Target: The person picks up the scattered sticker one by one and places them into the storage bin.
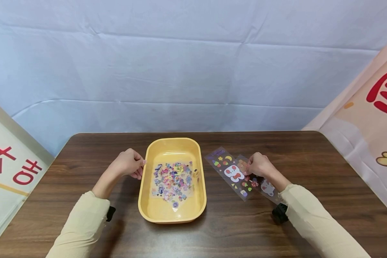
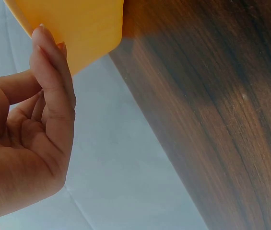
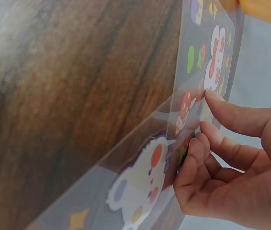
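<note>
A yellow plastic tray (image 1: 158,208) stands on the table with many small colourful stickers (image 1: 174,179) on its bottom. At its left rim is my left hand (image 1: 130,164), pinching the edge between thumb and fingers; the tray's side (image 2: 89,36) also shows in the left wrist view. Right of the tray, two clear sticker sheets overlap: one with a white rabbit (image 1: 234,173), another with a white bear (image 1: 267,187). My right hand (image 1: 260,165) pinches the rabbit sheet's edge near the overlap, thumb (image 3: 238,117) and forefinger close together.
Everything lies on a dark wood-grain table (image 1: 232,229). Behind it hangs a pale blue-grey cloth (image 1: 187,71). Printed banners with red characters hang at the left (image 1: 13,165) and the right (image 1: 371,118). A black band (image 1: 280,213) is on the right wrist.
</note>
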The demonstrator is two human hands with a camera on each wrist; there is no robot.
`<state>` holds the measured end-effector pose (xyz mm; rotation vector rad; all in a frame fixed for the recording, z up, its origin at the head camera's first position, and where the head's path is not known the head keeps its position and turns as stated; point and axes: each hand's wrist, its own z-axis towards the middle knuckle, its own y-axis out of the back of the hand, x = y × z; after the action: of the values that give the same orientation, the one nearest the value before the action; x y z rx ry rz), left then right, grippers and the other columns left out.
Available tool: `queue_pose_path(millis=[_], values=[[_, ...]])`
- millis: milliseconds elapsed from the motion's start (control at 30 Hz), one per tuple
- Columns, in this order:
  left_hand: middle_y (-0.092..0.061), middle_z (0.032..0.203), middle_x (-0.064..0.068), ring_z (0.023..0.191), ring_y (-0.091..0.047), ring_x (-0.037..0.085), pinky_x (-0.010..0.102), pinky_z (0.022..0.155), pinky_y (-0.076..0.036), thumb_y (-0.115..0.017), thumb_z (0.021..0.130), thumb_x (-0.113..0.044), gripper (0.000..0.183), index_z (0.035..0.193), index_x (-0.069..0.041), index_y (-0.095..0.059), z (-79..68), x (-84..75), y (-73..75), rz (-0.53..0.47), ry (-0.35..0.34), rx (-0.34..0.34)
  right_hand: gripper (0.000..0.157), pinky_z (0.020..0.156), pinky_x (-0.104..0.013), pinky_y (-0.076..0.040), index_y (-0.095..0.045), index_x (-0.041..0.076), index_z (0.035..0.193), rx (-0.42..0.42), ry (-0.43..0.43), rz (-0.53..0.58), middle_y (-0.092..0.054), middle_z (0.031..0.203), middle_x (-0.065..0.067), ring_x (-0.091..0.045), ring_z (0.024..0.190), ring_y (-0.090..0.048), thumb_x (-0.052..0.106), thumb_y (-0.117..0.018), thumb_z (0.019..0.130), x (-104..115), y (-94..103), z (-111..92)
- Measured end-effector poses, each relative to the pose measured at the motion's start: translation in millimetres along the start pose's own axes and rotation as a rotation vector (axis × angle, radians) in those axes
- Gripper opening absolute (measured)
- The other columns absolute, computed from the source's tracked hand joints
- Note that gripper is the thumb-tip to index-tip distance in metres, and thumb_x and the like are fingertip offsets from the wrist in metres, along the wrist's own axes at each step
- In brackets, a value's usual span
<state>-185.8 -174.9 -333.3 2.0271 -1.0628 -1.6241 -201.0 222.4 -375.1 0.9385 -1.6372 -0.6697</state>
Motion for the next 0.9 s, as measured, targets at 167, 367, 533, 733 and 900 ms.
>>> queue_pose_path(millis=[167,367,533,733,900], values=[[-0.06,0.058,0.009,0.05,-0.061,0.015,0.033,0.056,-0.056,-0.05,0.095,-0.009,0.025,0.084,0.008,-0.065,0.8,0.3,0.1,0.001,0.002,-0.004,0.017,0.048,-0.024,-0.034,-0.059,0.001,0.064,0.02,-0.008,0.018,-0.054,0.059,-0.005,-0.015,0.054,-0.045,0.003,-0.071,0.076,-1.1,1.4,1.2],[-0.059,0.058,0.009,0.05,-0.061,0.015,0.033,0.056,-0.056,-0.05,0.094,-0.008,0.024,0.083,0.008,-0.065,1.2,1.2,-0.4,0.0,0.003,-0.005,0.017,0.049,-0.024,-0.034,-0.059,0.0,0.065,0.034,-0.008,0.01,-0.054,0.06,-0.004,-0.017,0.057,-0.046,0.005,-0.072,0.076,-1.6,1.8,3.3],[-0.059,0.058,0.009,0.05,-0.061,0.016,0.033,0.056,-0.056,-0.05,0.094,-0.008,0.025,0.083,0.008,-0.065,0.6,0.9,-0.6,-0.001,0.003,-0.005,0.015,0.05,-0.025,-0.035,-0.061,-0.001,0.067,0.043,-0.013,0.012,-0.059,0.061,-0.006,-0.017,0.058,-0.048,0.005,-0.072,0.076,-0.9,1.3,2.8],[-0.06,0.058,0.009,0.05,-0.061,0.015,0.033,0.056,-0.056,-0.05,0.095,-0.008,0.025,0.083,0.008,-0.065,0.1,0.2,-0.4,-0.001,0.001,-0.004,0.017,0.047,-0.024,-0.032,-0.06,0.0,0.064,0.055,-0.001,0.018,-0.059,0.059,-0.006,-0.016,0.055,-0.047,0.003,-0.07,0.076,-0.9,0.8,1.9],[-0.06,0.058,0.009,0.05,-0.061,0.015,0.033,0.056,-0.056,-0.05,0.095,-0.008,0.024,0.084,0.008,-0.065,0.2,0.3,-0.4,0.002,0.001,-0.005,0.02,0.046,-0.023,-0.032,-0.056,0.001,0.061,0.051,0.013,0.012,-0.055,0.057,-0.005,-0.015,0.053,-0.045,0.002,-0.071,0.075,-0.9,1.5,2.3]])
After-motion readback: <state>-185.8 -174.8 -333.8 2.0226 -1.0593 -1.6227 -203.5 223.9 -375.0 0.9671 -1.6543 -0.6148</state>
